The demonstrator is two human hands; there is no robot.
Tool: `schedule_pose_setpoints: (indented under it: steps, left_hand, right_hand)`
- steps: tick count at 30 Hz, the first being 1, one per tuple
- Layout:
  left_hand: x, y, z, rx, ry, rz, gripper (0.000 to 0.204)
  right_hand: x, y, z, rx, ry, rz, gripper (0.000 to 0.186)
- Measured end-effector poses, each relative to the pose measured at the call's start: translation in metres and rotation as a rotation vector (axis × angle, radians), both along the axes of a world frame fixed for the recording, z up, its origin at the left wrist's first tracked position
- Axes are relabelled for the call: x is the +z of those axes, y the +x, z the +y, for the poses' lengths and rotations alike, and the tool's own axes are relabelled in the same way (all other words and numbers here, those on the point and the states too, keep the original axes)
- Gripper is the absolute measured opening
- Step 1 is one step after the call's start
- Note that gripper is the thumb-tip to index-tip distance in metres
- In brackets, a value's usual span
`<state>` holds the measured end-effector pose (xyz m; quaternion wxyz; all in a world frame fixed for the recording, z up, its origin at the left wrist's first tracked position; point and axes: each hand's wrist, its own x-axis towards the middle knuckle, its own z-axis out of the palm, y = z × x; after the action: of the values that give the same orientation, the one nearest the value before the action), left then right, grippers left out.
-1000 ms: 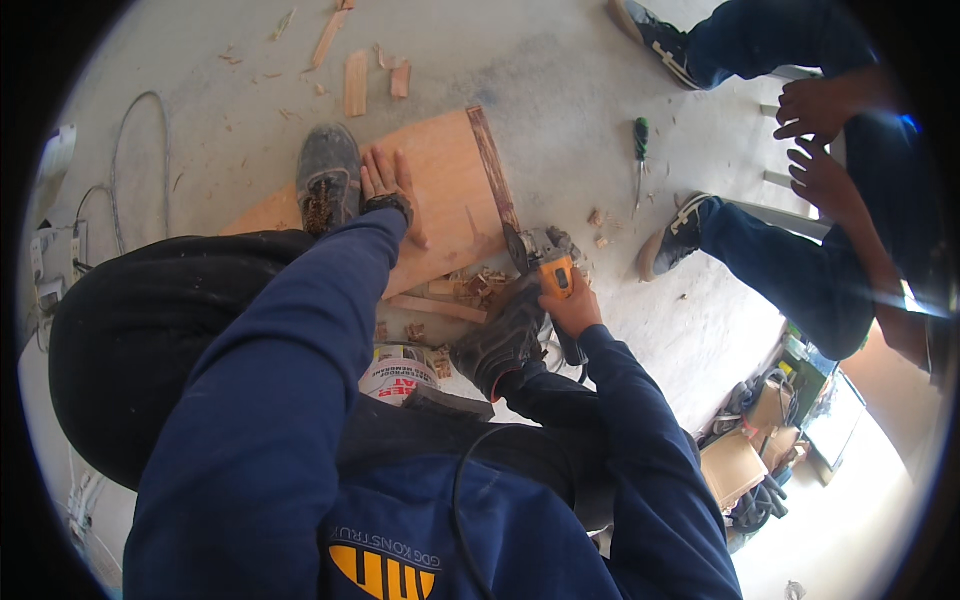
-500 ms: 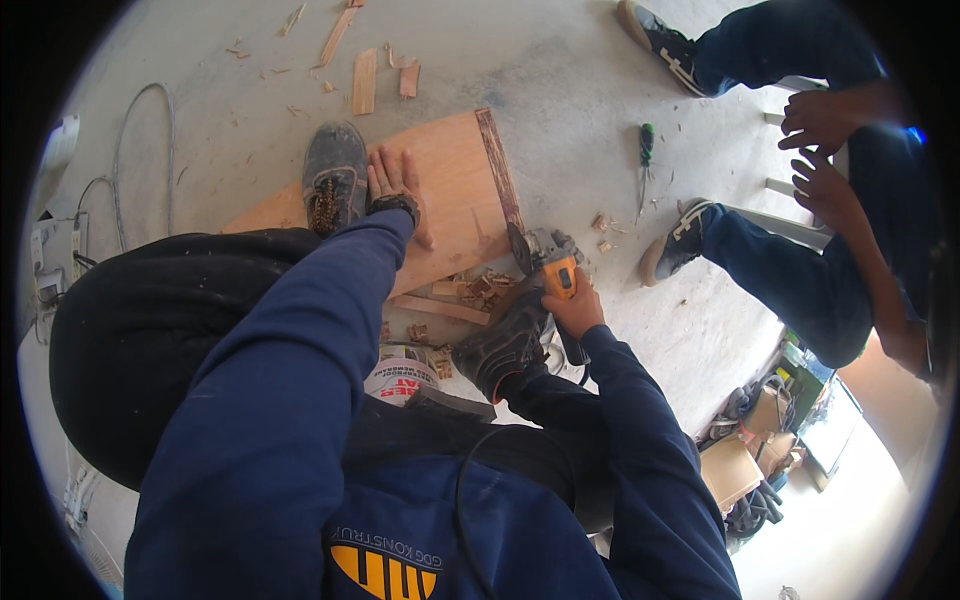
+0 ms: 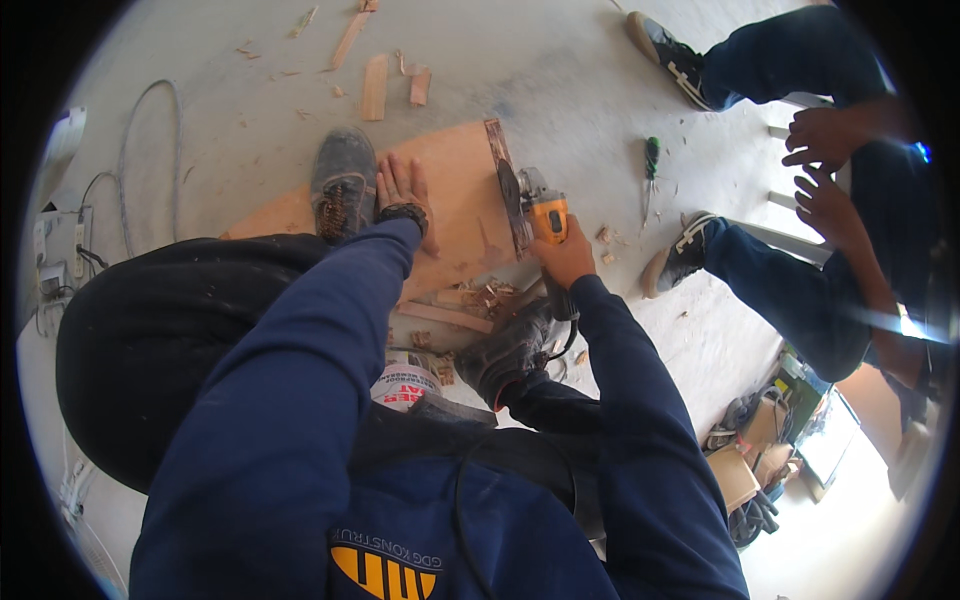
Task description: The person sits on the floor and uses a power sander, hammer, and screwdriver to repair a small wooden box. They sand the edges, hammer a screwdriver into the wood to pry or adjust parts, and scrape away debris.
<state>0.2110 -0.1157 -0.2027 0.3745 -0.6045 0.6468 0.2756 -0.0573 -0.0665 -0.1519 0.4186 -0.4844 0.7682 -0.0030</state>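
A tan wooden board [image 3: 455, 170] lies on the floor, its right edge rough and dark brown. My left hand [image 3: 405, 190] rests flat on it with fingers spread, beside my left shoe [image 3: 342, 180], which also presses on the board. My right hand [image 3: 565, 252] is wrapped round a yellow angle grinder [image 3: 548, 214]. The grinder's dark disc [image 3: 509, 188] is at the rough edge of the board; whether it touches cannot be made out. My right shoe [image 3: 510, 350] stands near the board's lower right corner.
Wood chips [image 3: 490, 296] and strips [image 3: 375, 88] litter the floor. A green-handled screwdriver [image 3: 651, 165] lies to the right, near a seated person's shoes [image 3: 680, 255]. A white bucket [image 3: 405, 385] sits between my legs. A cable [image 3: 122, 165] curves at left; boxes [image 3: 735, 478] stand lower right.
My right hand has moved the grinder up and slightly left along the board's rough edge. My left hand keeps its place on the board. The whole view has shifted slightly.
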Motion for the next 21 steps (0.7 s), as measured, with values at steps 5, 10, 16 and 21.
schedule_pose_setpoints:
  steps: [5, 10, 16, 21]
  left_hand:
    - [-0.003, 0.004, 0.003, 0.039, -0.026, 0.068, 0.166]
    - [0.008, 0.004, 0.000, 0.043, -0.009, 0.083, 0.165]
    - [0.017, 0.002, -0.004, 0.031, 0.029, 0.046, 0.165]
    - [0.016, 0.002, -0.003, 0.026, -0.001, 0.041, 0.166]
  right_hand:
    - [-0.012, 0.013, -0.037, 0.004, -0.149, -0.021, 0.059]
    - [-0.017, 0.004, -0.030, 0.058, -0.138, 0.019, 0.059]
    - [0.005, -0.024, 0.036, 0.003, 0.029, 0.040, 0.063]
    - [0.011, -0.032, 0.057, 0.043, -0.045, -0.013, 0.064]
